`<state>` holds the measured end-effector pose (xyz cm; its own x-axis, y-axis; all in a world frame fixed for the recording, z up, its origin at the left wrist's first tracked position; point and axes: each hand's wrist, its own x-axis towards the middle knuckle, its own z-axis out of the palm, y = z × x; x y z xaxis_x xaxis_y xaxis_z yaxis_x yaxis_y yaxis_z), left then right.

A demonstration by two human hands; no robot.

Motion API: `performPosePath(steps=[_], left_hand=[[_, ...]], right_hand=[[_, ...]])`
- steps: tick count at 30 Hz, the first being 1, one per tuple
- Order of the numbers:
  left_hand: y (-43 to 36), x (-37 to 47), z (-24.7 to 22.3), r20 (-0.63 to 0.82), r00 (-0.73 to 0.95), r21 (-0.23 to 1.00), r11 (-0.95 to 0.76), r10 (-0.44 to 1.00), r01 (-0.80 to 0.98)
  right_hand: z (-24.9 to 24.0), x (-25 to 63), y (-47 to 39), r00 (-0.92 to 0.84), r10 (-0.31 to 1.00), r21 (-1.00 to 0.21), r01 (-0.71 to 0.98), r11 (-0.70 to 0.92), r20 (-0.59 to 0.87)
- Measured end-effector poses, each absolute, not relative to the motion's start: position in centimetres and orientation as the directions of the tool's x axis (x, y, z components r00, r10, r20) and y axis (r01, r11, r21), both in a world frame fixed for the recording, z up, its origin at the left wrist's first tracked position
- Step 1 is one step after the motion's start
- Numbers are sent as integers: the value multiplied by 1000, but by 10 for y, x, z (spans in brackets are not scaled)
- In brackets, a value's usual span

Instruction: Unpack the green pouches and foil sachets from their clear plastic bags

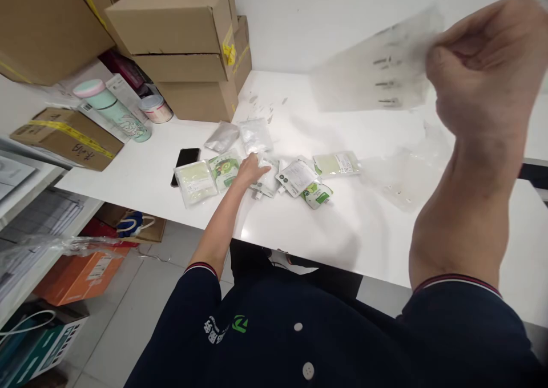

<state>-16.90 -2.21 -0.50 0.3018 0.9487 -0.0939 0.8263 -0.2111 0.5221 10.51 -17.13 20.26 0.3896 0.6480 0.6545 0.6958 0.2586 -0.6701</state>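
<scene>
My left hand [252, 171] is at the white table's middle, its fingers curled on a white-and-green spouted pouch [268, 184]; part of the pouch is under the hand. Raised high on the right, my right hand [488, 68] pinches a clear plastic bag [363, 80] with small dark print, blurred by motion. Beside the left hand lie a green fruit-printed pouch [225, 170] and a pale green pouch in clear wrap [196, 181]. To its right, a white-backed pouch [297, 177] overlaps another green pouch [317, 194], with a wrapped pale green pouch [338, 164] behind them.
Clear wrapped packets [256, 136] lie behind the left hand. A black phone [187, 157] is partly under a pouch. Cardboard boxes [171, 23], a mint bottle [117, 114] and a tin [156, 108] stand back left. Crumpled clear plastic [402, 188] lies on the right of the table [291, 228].
</scene>
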Motion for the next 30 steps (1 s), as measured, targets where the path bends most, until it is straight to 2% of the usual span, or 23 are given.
performPosePath(steps=[3, 5, 7, 9, 11, 12, 14, 16, 19, 22, 24, 25, 27, 28, 30], left_hand=[[-32, -177, -3, 38, 365, 741, -271, 930, 615], [-39, -182, 2, 121, 406, 826, -319, 906, 464], [-46, -187, 9, 187, 455, 875, -358, 871, 326], [-52, -192, 18, 245, 503, 905, -381, 829, 187], [-55, -194, 27, 269, 527, 930, -359, 806, 74], [-56, -194, 31, 260, 533, 944, -329, 805, 37], [-58, -191, 36, 218, 547, 967, -255, 808, -10], [-62, -183, 37, 203, 574, 976, -208, 793, -57], [-69, -175, 29, 219, 609, 974, -208, 763, -90], [-65, -183, 16, 177, 534, 974, -225, 827, 25], [-52, -200, 10, 141, 352, 929, -247, 925, 276], [-43, -211, 8, 144, 230, 860, -237, 962, 451], [-20, -234, 6, 181, 24, 624, -133, 983, 770], [-9, -244, 6, 167, -7, 501, -79, 986, 862], [12, -259, 5, 18, 17, 282, -21, 1000, 959]], right_hand=[[191, 109, -168, 315, 555, -570, 730, 377, 770], [174, 108, -160, 330, 607, -607, 723, 329, 723], [155, 105, -149, 322, 773, -702, 679, 214, 547], [138, 102, -137, 245, 939, -795, 605, 47, 242], [124, 98, -125, 96, 995, -843, 533, -76, -29], [117, 94, -119, 21, 995, -865, 493, -95, -97], [106, 87, -110, -114, 983, -915, 394, -87, -142], [99, 79, -105, -176, 976, -955, 286, -75, -129], [105, 72, -108, -77, 997, -981, 196, 2, -13], [127, 76, -119, 59, 991, -972, 209, 107, 122], [143, 80, -127, 113, 980, -945, 304, 123, 164], [151, 82, -129, 157, 965, -925, 351, 145, 211], [163, 88, -132, 306, 877, -881, 415, 228, 371], [168, 93, -132, 388, 798, -854, 440, 279, 461], [175, 109, -131, 504, 623, -786, 521, 333, 598]])
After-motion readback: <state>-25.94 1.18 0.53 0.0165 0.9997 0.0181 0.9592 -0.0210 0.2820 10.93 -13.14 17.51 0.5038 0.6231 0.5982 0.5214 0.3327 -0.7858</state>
